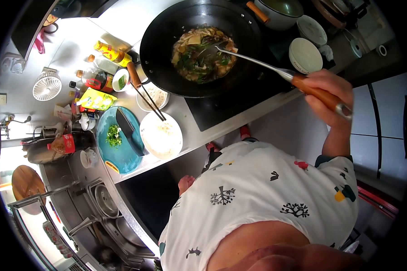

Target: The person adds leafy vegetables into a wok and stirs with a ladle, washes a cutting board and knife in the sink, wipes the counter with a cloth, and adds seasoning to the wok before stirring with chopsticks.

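My right hand is closed round the wooden handle of a long metal utensil, whose far end rests in the food in a black wok. Sliced pieces and green leaves lie in liquid in the wok. My left hand hangs low beside the white patterned shirt, near the counter's edge. Only a small part of it shows, and its finger shape is too unclear to tell.
Left of the wok, a blue-green board holds a black knife and chopped greens. Beside it is a white bowl with chopsticks over it. Bottles, a sink, a pot and an upturned-looking bowl stand around.
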`<state>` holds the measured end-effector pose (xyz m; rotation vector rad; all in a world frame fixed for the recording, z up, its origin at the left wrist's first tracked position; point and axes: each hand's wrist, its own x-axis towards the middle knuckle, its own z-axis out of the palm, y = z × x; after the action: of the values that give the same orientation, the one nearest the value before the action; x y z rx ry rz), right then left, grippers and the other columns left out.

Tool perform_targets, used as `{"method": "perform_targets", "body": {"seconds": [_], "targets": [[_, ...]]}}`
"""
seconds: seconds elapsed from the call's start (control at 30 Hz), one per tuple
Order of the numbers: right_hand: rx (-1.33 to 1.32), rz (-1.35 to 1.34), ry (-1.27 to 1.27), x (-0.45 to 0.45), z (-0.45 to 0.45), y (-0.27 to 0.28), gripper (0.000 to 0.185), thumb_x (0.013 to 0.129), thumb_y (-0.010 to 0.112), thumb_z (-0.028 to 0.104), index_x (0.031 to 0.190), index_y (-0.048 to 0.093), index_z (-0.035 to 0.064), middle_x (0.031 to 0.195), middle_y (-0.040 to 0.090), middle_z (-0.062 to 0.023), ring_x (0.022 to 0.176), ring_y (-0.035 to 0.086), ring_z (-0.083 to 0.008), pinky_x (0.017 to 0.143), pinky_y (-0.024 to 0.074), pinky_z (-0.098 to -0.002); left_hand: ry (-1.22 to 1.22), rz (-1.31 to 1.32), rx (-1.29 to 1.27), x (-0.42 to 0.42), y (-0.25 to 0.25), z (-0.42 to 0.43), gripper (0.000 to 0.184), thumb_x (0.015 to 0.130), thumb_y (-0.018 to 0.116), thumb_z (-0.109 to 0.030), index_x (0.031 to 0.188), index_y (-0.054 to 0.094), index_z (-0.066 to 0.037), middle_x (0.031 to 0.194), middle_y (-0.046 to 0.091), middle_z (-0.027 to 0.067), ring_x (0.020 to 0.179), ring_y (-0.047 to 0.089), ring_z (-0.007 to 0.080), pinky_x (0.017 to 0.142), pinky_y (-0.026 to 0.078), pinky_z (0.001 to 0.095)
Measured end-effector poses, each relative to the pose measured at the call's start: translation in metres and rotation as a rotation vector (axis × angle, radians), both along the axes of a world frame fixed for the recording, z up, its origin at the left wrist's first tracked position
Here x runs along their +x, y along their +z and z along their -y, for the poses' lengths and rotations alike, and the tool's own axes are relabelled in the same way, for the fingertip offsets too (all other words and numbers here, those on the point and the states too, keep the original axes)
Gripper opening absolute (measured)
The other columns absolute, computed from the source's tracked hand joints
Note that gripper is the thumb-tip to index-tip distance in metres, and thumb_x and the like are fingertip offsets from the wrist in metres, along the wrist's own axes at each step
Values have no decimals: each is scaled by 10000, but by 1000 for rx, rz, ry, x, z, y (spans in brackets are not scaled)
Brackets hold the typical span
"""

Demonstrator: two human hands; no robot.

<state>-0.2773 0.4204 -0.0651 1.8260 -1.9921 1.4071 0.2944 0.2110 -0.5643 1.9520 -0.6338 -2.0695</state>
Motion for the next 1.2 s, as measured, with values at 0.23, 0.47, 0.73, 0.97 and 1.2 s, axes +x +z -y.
{"method": "perform_targets", "body": {"seconds": [0.23, 0.47, 0.73, 0.97, 1.2], "targets": [[-11, 288, 152, -2, -17, 7, 293, 656, 667, 28, 943, 640, -28, 807, 658, -167, 681, 664, -221, 638, 522, -284, -12, -10, 51, 4, -12, 3, 348, 949, 492, -169, 1232, 465, 32, 1010, 614, 152, 859, 638, 252, 764, 551, 343], [13, 191, 63, 0, 7, -14, 258, 692, 662, -38, 947, 642, -18, 810, 662, -144, 678, 644, -202, 608, 486, -260, 2, 49, 9, -7, 9, -1, 365, 951, 488, -154, 1258, 450, 40, 1038, 616, 163, 865, 641, 257, 771, 553, 341], [50, 121, 75, -1, 27, -35, 276, 719, 693, -26, 988, 640, 4, 844, 658, -105, 720, 641, -200, 633, 493, -276, 5, -17, 31, 6, -8, 4, 375, 951, 483, -156, 1255, 444, 60, 1032, 611, 167, 860, 638, 257, 773, 558, 339], [-2, 51, 2, 6, 10, -19, 280, 708, 687, -41, 981, 643, 1, 873, 659, -140, 731, 644, -233, 639, 504, -296, -45, -7, 52, 4, -8, 9, 376, 959, 482, -178, 1267, 446, 34, 1030, 608, 160, 863, 634, 256, 795, 555, 345], [70, 25, -19, 2, 24, -34, 282, 701, 691, -21, 977, 641, 2, 870, 657, -135, 732, 640, -238, 652, 502, -294, -2, 11, 54, -4, -4, 4, 330, 961, 474, -171, 1234, 456, 14, 1009, 615, 151, 840, 637, 249, 747, 558, 341]]}}
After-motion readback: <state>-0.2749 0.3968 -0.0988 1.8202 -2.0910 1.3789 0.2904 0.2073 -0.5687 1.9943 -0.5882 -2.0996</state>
